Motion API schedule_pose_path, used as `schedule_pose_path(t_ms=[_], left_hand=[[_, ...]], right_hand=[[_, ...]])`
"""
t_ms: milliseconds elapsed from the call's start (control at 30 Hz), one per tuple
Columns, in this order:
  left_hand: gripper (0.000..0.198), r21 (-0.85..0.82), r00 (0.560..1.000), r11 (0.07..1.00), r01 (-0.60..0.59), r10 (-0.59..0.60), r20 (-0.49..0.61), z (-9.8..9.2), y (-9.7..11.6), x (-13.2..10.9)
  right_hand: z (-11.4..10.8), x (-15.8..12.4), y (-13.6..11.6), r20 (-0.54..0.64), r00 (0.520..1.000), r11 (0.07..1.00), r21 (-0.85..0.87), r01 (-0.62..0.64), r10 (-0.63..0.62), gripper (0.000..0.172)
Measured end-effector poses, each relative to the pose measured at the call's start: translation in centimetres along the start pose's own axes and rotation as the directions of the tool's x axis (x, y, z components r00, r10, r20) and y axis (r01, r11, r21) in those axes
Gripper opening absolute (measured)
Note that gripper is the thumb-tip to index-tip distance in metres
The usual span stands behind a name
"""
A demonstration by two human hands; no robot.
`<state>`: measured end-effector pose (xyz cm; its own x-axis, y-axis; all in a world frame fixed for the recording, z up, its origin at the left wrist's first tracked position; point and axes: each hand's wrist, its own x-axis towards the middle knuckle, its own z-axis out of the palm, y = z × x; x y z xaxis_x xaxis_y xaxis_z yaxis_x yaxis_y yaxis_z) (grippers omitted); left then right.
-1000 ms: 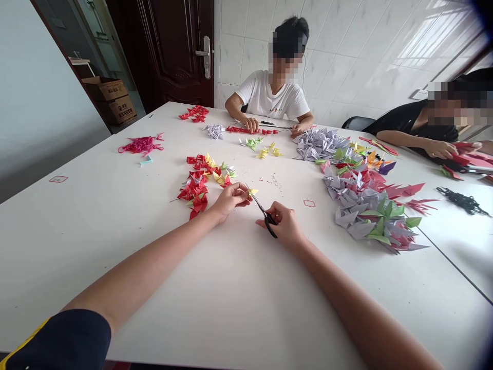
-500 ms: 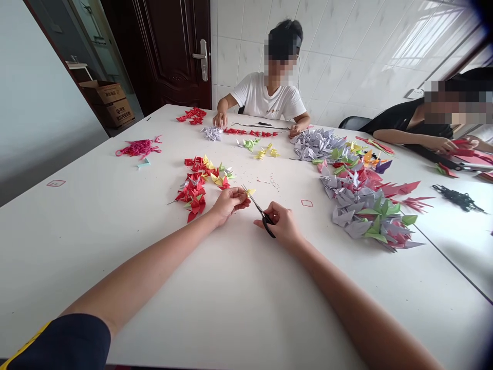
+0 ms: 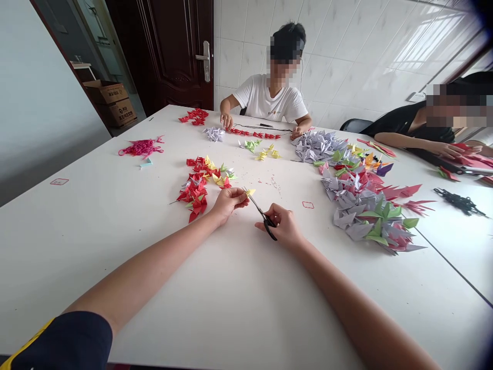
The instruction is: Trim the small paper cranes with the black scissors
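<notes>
Between its fingertips my left hand (image 3: pixel 228 205) pinches a small yellow paper crane (image 3: pixel 250 193), partly hidden by the fingers. My right hand (image 3: pixel 284 225) grips black-handled scissors (image 3: pixel 265 218), whose blades reach up and left to the crane. Whether the blades touch the paper I cannot tell for sure. Just beyond my left hand lies a cluster of mostly red folded cranes (image 3: pixel 196 186), with some yellow and green ones among them.
A large heap of cranes (image 3: pixel 356 200) covers the right side of the white table (image 3: pixel 173 308). Pink cord (image 3: pixel 141 147) lies at left, black cord (image 3: pixel 458 200) far right. Opposite, a person in white (image 3: pixel 273 100) handles a red crane string (image 3: pixel 252 134); another (image 3: pixel 408 128) sits at right.
My hands, the crane and the scissors hold nearly the same position. The whole view has shifted slightly. The person opposite has barely moved.
</notes>
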<state>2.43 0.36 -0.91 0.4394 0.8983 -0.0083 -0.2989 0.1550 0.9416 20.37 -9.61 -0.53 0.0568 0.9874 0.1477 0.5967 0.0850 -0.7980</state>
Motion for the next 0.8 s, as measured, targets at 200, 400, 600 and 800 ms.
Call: schedule_pose_path(t_ms=[200, 400, 600, 800], left_hand=[[0.038, 0.022, 1.000, 1.000, -0.012, 0.012, -0.010, -0.21, 0.00, 0.13], [0.037, 0.073, 0.999, 0.997, -0.033, 0.032, 0.008, -0.60, -0.13, 0.32], [0.037, 0.085, 1.000, 0.996, -0.028, 0.027, 0.013, -0.46, 0.12, 0.17], [0.035, 0.078, 1.000, 0.997, -0.027, 0.025, 0.016, -0.54, 0.17, 0.12]], right_hand=[[0.14, 0.01, -0.22, -0.029, 0.999, 0.993, -0.117, 0.012, -0.015, 0.037], [0.30, 0.02, -0.01, -0.044, 0.999, 0.985, -0.171, 0.017, -0.025, 0.037], [0.40, 0.07, 0.19, -0.066, 0.997, 0.986, -0.164, 0.023, -0.034, 0.038], [0.47, 0.00, 0.30, -0.074, 0.997, 0.987, -0.157, 0.025, -0.037, 0.037]])
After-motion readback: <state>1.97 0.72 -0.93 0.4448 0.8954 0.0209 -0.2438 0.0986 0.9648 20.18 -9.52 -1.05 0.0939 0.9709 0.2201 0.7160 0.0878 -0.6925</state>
